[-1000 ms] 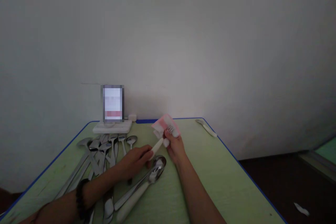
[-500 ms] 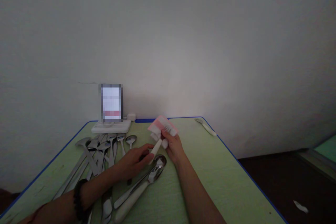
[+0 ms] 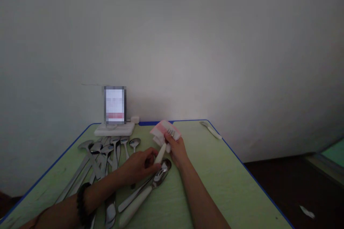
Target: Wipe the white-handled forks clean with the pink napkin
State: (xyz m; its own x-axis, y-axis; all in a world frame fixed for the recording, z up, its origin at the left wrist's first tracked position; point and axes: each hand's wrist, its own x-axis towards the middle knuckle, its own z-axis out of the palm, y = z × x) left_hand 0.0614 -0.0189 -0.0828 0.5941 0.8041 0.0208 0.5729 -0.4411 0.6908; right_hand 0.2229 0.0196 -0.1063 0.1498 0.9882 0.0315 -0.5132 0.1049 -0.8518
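A fork with a cream handle (image 3: pixel 161 153) is held between both hands over the middle of the table, its metal tines showing above a cloth. My left hand (image 3: pixel 139 166) is closed on the handle's end, thumb and fingers pinching it. My right hand (image 3: pixel 176 149) grips the pink-and-white cloth (image 3: pixel 161 128) around the fork's head, with the thumb pressed near the tines. Just below the hands lie two spoons side by side, one all metal (image 3: pixel 134 196) and one with a cream handle (image 3: pixel 138 205).
Left of my hands, several metal spoons and ladles (image 3: pixel 98 164) lie in a pile, partly hidden by my left forearm. A blurred screen (image 3: pixel 115 105) stands on a white base (image 3: pixel 114 129) at the back. A cream-handled utensil (image 3: pixel 213 132) rests near the table's right edge (image 3: pixel 233 150).
The cloth and fork have shifted slightly left and down, and the handle now stands steeper. My left hand's fingers have changed their hold at the handle's end.
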